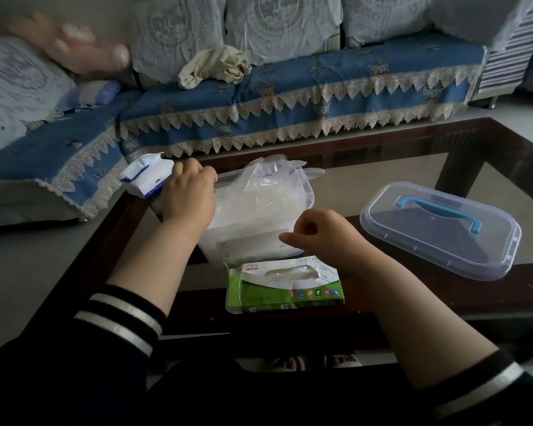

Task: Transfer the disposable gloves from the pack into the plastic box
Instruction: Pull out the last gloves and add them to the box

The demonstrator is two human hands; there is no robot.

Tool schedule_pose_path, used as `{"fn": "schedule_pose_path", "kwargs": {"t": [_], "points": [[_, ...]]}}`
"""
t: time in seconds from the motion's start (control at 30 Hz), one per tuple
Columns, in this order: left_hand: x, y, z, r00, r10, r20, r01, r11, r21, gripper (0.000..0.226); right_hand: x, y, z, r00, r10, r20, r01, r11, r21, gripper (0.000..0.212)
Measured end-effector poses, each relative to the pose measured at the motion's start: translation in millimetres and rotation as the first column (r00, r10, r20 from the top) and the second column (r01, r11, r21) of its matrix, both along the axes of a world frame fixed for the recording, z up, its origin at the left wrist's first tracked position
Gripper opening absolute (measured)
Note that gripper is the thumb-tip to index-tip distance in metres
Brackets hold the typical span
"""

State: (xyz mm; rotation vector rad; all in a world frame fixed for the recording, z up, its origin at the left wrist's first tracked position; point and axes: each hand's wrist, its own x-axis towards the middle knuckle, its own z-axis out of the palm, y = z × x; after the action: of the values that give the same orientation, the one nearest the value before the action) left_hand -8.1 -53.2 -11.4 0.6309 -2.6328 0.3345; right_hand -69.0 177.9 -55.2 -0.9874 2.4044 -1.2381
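- Left hand [189, 192] is draped over the far-left corner of the clear plastic box [308, 196], fingers curled down on the rim, so it's gripping the box edge as far as I can tell.
- Right hand [320, 232] hovers over the box's near-right corner, fingers loosely curled with one poking out to the left. Can't really tell if it's pinching any glove film or just empty.
- Disposable gloves [271, 192] are piled inside the box, a milky heap that bulges above the rim, with some glove fingers flopping over the far edge.
- Green glove pack [285, 285] lies flat just in front of the box, right at the near edge of the table, its top slot torn open.
- Box lid [440, 232] with the blue handle sits well right of the box, apart from it, handle up.
- White and blue packet [146, 176] is touching the left hand's side, just left of the box, close to the table's far-left corner.
- Dark glass table [382, 176] has bare room behind the box and between box and lid.
- Blue-covered sofa [320, 96] runs past the far edge.
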Motion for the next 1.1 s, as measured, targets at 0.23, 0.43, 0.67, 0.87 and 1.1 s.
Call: {"fn": "schedule_pose_path", "kwargs": {"t": [0.23,0.43,0.67,0.87,1.1], "points": [[43,95,-24,0.887,-0.416,-0.201,0.461,0.829,0.318,0.014,5,-4,-21,0.973,0.231,-0.013,-0.203,0.878,0.435,0.053],[47,85,-56,0.848,-0.386,0.363,0.063,0.754,0.654,0.062,8,-10,-31,0.965,0.24,-0.103,-0.155,0.844,0.513,0.039],[45,78,-77,0.826,-0.417,0.379,0.079,0.752,0.655,0.079,10,-12,-35,0.98,0.139,-0.145,-0.068,0.909,0.41,0.017],[46,74,-81,0.862,-0.383,0.333,0.08,0.751,0.656,0.074,10,-13,-26,0.985,0.001,-0.173,0.044,0.965,0.259,0.019],[40,72,-83,0.832,-0.397,0.387,0.071,0.768,0.636,0.078,17,-3,1,0.982,-0.183,-0.036,0.157,0.915,-0.373,0.014]]}}
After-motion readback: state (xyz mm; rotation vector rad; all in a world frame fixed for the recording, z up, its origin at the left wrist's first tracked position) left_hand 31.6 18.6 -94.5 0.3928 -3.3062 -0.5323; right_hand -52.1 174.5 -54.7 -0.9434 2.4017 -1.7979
